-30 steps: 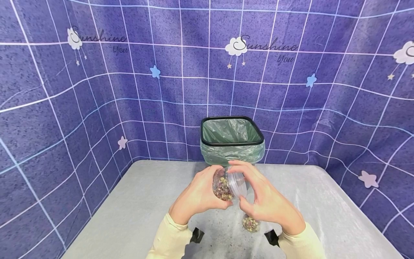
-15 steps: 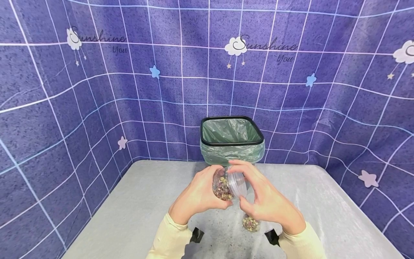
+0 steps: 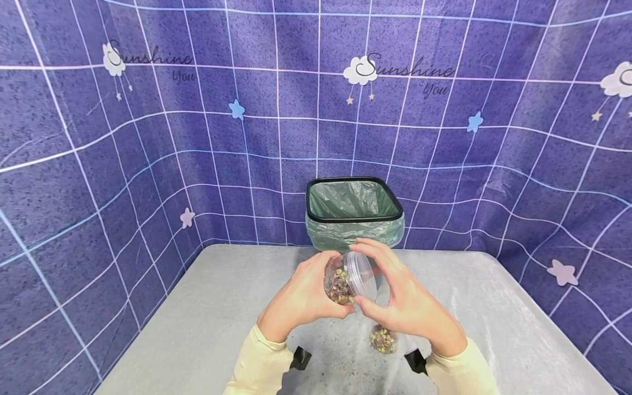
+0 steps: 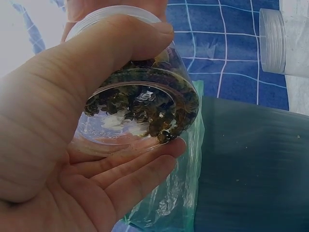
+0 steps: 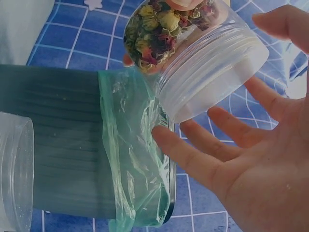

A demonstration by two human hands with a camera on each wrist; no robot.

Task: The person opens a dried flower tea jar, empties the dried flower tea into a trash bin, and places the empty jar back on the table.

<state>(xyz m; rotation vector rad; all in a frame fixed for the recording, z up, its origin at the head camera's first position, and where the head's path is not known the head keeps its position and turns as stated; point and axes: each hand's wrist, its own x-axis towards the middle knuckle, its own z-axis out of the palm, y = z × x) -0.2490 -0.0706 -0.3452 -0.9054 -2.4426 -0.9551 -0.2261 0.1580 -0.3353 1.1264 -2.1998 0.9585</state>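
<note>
A clear round jar (image 3: 338, 281) of dried flowers, with small yellow buds and dark red petals, is held tilted above the table. My left hand (image 3: 307, 293) grips its body, thumb on one side and fingers beneath the other. A clear ridged screw lid (image 5: 215, 72) sits on the jar's mouth. Around that lid my right hand (image 3: 412, 299) spreads its fingers and thumb. The right wrist view shows its thumb apart from the lid; several fingertips lie at or near the lid's edge, contact unclear. A second clear jar of dried flowers (image 3: 383, 339) stands below, partly hidden by the right hand.
Behind the hands, a bin (image 3: 355, 233) with a black rim and green plastic liner stands at the table's back edge. Small dark crumbs lie on the grey table (image 3: 237, 307) near its front. A purple gridded curtain (image 3: 247, 137) surrounds the table.
The right hand's fingers have loosened and spread from the lid, its thumb shifting left and its fingertips slightly up. The left hand and jar have hardly moved.
</note>
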